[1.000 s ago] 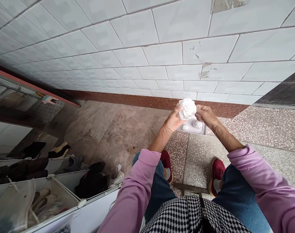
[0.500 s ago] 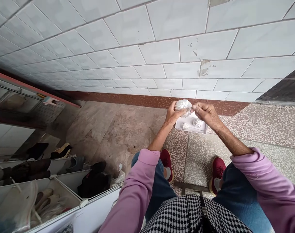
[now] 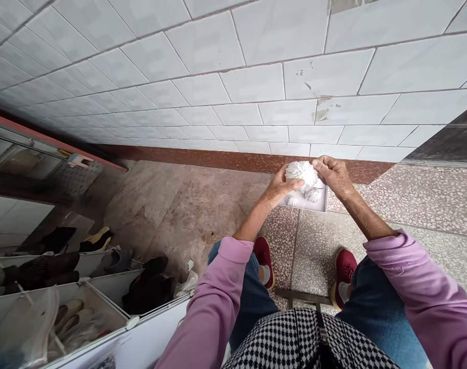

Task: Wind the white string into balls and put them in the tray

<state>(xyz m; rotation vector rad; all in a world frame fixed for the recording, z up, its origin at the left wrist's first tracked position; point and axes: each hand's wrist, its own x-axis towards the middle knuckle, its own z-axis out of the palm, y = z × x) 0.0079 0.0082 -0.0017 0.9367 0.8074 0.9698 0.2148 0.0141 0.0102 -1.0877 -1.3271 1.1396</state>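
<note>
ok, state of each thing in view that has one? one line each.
Large white ball, held off the tray
Left hand, curled around the ball
Right hand, fingers curled, at ball's right edge; strand grip unclear
Tray, on floor, open
Two smaller white balls, resting in tray
Sleeves, pushed up
Red shoes, on floor
Tiled wall, chipped in spots

Stringy matt strands on the white ball [image 3: 303,171], glossy glaze on the wall tiles [image 3: 202,51]!
And look: smooth pale tray [image 3: 306,206], speckled terrazzo floor [image 3: 318,230], rough, blotchy bare floor [image 3: 187,200], soft matt cloth in the mauve sleeves [image 3: 221,277], faded denim jeans [image 3: 379,297], plus a thin, shiny clear plastic bag [image 3: 21,328].
</note>
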